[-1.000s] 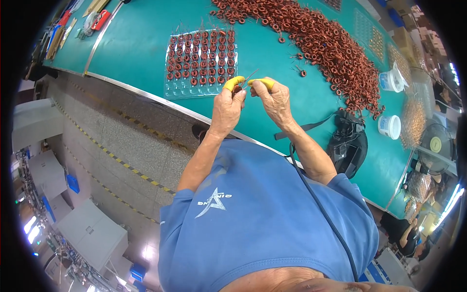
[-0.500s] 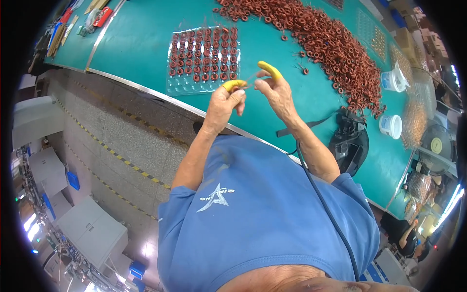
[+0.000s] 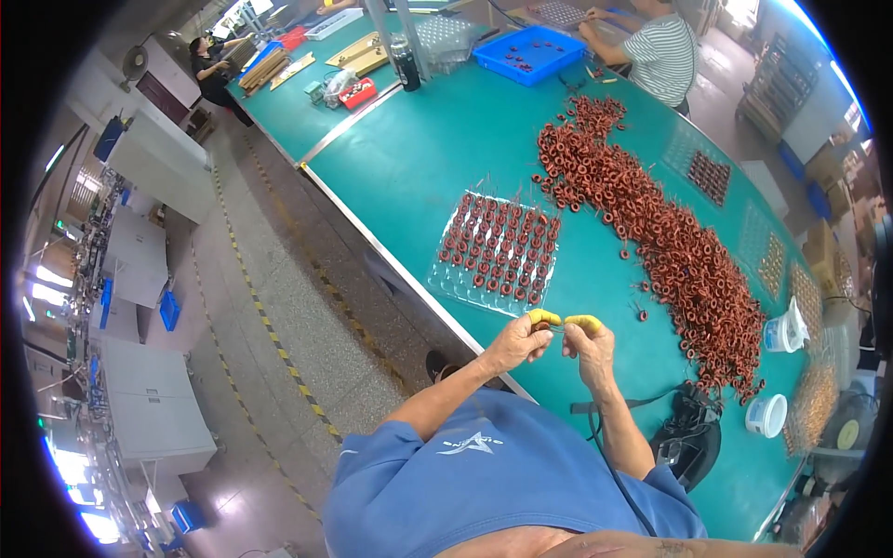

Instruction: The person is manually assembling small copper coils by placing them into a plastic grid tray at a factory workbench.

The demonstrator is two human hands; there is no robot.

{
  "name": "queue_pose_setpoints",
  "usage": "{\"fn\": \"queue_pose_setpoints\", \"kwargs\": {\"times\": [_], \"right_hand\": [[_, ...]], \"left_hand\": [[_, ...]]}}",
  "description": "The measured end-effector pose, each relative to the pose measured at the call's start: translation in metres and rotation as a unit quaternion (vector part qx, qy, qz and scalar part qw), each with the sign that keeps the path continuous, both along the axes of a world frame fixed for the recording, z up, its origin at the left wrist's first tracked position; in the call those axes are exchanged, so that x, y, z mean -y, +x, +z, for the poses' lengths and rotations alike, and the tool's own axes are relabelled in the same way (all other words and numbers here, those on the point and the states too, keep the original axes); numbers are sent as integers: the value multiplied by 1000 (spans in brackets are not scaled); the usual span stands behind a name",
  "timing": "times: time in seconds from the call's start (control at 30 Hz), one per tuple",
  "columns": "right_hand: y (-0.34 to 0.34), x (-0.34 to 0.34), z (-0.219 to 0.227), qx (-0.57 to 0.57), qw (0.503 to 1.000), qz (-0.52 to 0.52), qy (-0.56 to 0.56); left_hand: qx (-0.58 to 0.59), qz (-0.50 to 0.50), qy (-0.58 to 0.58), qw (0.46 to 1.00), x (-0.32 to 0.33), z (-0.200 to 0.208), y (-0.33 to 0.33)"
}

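Close to the table's near edge, both hands meet in front of me, each with a yellow cover on the index finger. My left hand point(image 3: 513, 345) pinches a small reddish-brown wire-wound ring coil point(image 3: 542, 326), mostly hidden by the fingers. Thin wire leads run from it toward my right hand point(image 3: 592, 353), whose thumb and index finger are pressed together on them. Just beyond my left hand lies a clear plastic tray point(image 3: 448, 278) with rows of similar coils standing in its pockets. A long heap of loose coils point(image 3: 684, 265) stretches over the table to the right.
A black strapped bag point(image 3: 686, 437) and two white tubs point(image 3: 783, 333) stand at the right. Farther off are a blue bin point(image 3: 532, 56), a red box point(image 3: 357, 92) and a dark bottle point(image 3: 405, 63). A person in a striped shirt point(image 3: 662, 60) works across the table.
The view has swung up and left, showing more of the far table. My right hand's index finger, raised before, has come down against the thumb, close to my left hand.
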State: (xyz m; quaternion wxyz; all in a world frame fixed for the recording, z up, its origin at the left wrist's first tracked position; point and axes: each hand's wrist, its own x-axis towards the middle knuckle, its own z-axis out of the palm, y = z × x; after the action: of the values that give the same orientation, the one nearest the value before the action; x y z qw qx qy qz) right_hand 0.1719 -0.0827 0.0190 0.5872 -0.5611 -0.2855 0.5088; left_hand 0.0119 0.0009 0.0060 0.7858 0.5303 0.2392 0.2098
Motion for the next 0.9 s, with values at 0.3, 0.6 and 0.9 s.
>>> {"fn": "queue_pose_setpoints", "kwargs": {"times": [0.3,0.6,0.9], "right_hand": [[7,-11,5,-34,997,-55,34],[0,-13,4,-26,990,-134,37],[-1,-16,-1,-92,995,-45,-1]], "left_hand": [[-43,90,51,994,10,20,19],[-51,187,308,932,12,8,23],[-122,132,454,873,-8,8,26]]}}
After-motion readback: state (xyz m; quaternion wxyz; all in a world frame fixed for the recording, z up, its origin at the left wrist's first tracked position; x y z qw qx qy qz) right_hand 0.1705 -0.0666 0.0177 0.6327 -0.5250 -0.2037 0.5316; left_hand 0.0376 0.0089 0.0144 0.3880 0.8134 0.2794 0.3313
